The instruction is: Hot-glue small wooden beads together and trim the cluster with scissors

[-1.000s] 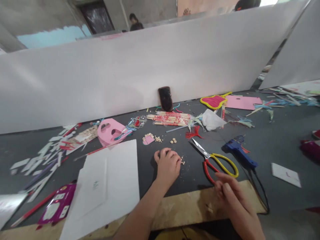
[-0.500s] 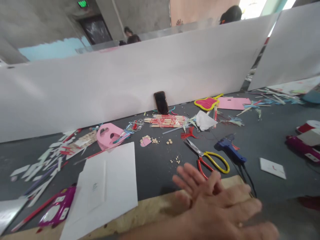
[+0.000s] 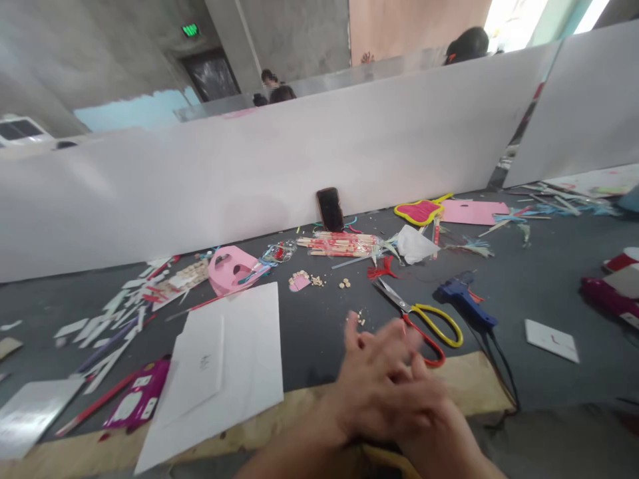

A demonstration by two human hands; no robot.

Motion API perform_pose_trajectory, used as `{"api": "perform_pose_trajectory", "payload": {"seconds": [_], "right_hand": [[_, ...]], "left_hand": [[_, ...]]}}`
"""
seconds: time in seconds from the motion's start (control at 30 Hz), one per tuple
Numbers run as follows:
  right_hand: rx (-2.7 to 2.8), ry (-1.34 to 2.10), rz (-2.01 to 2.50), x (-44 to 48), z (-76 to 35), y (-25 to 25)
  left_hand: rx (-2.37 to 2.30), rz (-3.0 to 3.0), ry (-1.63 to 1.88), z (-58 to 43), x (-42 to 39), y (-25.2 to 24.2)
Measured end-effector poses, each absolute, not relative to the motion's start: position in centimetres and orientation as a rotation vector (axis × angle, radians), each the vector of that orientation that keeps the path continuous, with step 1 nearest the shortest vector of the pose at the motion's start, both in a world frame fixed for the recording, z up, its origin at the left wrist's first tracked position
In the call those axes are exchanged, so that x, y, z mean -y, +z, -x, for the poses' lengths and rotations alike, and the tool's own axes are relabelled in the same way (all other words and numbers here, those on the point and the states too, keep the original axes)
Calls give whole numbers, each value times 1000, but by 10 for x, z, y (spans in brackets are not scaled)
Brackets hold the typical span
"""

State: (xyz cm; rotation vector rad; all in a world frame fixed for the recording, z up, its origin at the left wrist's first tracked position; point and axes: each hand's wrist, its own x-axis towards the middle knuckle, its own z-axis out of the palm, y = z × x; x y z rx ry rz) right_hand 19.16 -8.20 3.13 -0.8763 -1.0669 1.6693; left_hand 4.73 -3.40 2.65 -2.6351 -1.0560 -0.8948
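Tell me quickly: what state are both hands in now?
Left hand: overlaps the other in view, blurred; open or closed cannot be told.
Right hand: partly hidden and blurred; cannot be told either.

I could pass over the tabletop just below the frame's centre, between the white sheet and the scissors. Farther up, the phone and tall partition block me.

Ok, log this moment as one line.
hands: together, blurred; held item: none visible; scissors: on table, near hands; glue gun: right of scissors; phone: against white partition
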Motion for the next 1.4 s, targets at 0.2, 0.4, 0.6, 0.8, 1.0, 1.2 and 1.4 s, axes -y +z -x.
{"api": "perform_pose_trajectory", "payload": {"seconds": [0.2,0.4,0.6,0.8,1.0,1.2,1.4], "right_hand": [[1242,1496,1072,91,-251,42],[1532,516,1724,61,-265,17],[1926,41,1394,48,-251,9],[1986,-82,1355,46,-254,3],[1978,-25,1395,44,-263,-5],[1914,2,1411,42,-266,0],[1888,93,1594,30,-283,7]], "left_hand": [[2041,1913,-805,46,-24,19],[2088,2121,-404,52,-34,15],[1906,2388,-197,36,-67,2],[1911,2428,-66,40,-80,-9],[1899,2416,-60,42,-91,-10],[1935,2387,-68,37,-98,-5],[2020,2198,-428,43,-72,11]]}}
